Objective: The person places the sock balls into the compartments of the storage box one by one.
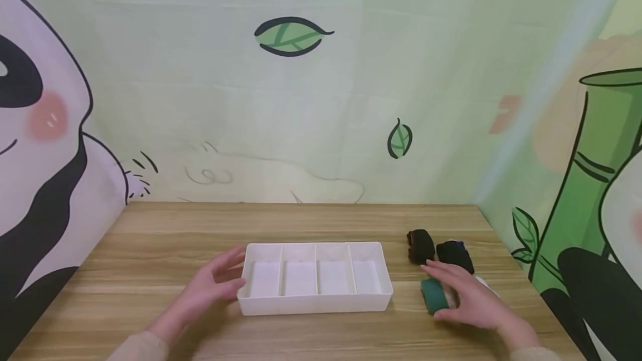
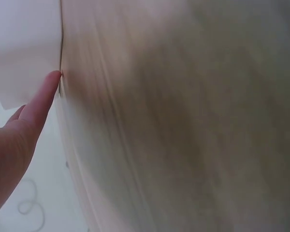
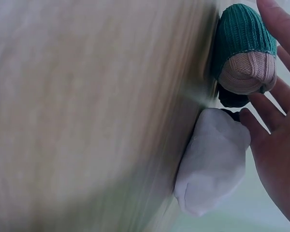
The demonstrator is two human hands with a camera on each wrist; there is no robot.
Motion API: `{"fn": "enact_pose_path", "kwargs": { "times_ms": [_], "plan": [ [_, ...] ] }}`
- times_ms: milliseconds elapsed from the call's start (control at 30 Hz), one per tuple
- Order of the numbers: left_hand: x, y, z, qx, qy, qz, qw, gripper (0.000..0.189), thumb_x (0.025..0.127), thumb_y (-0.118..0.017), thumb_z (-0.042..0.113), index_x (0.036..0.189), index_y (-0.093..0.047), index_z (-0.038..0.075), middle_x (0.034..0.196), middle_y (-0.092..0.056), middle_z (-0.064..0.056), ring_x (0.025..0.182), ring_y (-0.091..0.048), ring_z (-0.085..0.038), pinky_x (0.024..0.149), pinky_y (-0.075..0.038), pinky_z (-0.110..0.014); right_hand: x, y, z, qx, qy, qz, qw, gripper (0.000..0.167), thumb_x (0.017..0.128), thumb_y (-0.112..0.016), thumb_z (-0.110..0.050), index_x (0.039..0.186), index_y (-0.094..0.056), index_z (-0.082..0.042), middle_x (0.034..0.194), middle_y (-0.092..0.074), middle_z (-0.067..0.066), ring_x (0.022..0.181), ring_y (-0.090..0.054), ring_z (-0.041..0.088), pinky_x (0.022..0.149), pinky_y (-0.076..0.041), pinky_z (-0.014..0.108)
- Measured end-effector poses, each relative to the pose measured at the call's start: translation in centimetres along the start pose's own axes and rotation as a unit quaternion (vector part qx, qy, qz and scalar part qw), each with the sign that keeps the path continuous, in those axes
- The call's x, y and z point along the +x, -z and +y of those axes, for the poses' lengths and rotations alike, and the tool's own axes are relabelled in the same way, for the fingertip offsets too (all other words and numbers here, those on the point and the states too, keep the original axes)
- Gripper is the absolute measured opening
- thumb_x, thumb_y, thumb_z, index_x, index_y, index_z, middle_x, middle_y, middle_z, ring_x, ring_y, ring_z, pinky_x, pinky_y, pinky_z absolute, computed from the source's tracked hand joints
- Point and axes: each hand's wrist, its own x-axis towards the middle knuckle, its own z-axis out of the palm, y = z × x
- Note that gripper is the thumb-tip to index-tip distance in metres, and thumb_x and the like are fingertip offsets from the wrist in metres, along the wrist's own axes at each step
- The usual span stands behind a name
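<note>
A white divided box [image 1: 313,305] with several compartments in a row stands on the table. My left hand [image 1: 213,282] is at its left end, with fingers fairly straight and the thumb against the box wall. In the left wrist view the thumb [image 2: 41,104] meets the box's edge. My right hand [image 1: 473,299] is spread over a rolled green sock [image 1: 433,295] with a beige part [image 3: 249,72], thumb on the near side and fingers on the far side. A rolled white sock [image 3: 212,159] lies beside it, mostly hidden by the hand in the head view.
Two dark rolled bundles, apparently socks, lie beyond my right hand: one black and brownish [image 1: 421,247], the other black with a bit of blue [image 1: 455,255]. The wooden table [image 1: 301,222] ends at a printed backdrop [image 1: 321,99] with pandas, leaves and bamboo.
</note>
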Motion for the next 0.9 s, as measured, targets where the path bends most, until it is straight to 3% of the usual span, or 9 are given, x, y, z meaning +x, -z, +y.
{"fn": "enact_pose_path", "kwargs": {
  "times_ms": [333,733,900],
  "plan": [
    [0.23,0.45,-0.34,-0.012,-0.005,-0.035,0.9993,0.069,0.092,-0.064,0.0,0.151,-0.03,-0.006,0.15,-0.032,-0.036,0.129,-0.041,-0.054,0.083,-0.057,-0.04,0.12,-0.18,0.38,-0.006,0.022,0.001,0.9997,0.085,0.068,-0.091,-0.034,0.142,-0.054,-0.014,0.143,-0.052,0.013,0.126,-0.05,0.036,0.09,-0.05,0.055],
    [0.18,0.46,-0.22,-0.015,0.0,-0.042,0.999,0.069,0.093,-0.064,0.001,0.152,-0.03,-0.004,0.151,-0.03,-0.035,0.13,-0.039,-0.055,0.084,-0.057,-0.042,0.23,-0.1,0.89,0.002,0.036,-0.029,0.9989,0.076,0.072,-0.088,-0.036,0.137,-0.058,-0.012,0.136,-0.057,0.015,0.119,-0.053,0.038,0.089,-0.051,0.052],
    [0.12,0.43,-0.06,-0.016,0.007,-0.044,0.9989,0.069,0.093,-0.064,0.003,0.153,-0.03,-0.002,0.152,-0.03,-0.033,0.131,-0.039,-0.054,0.084,-0.057,-0.042,0.27,0.02,0.95,0.01,0.019,-0.043,0.9988,0.07,0.073,-0.087,-0.036,0.134,-0.061,-0.013,0.131,-0.06,0.012,0.116,-0.055,0.035,0.089,-0.05,0.05]
  ]
}}
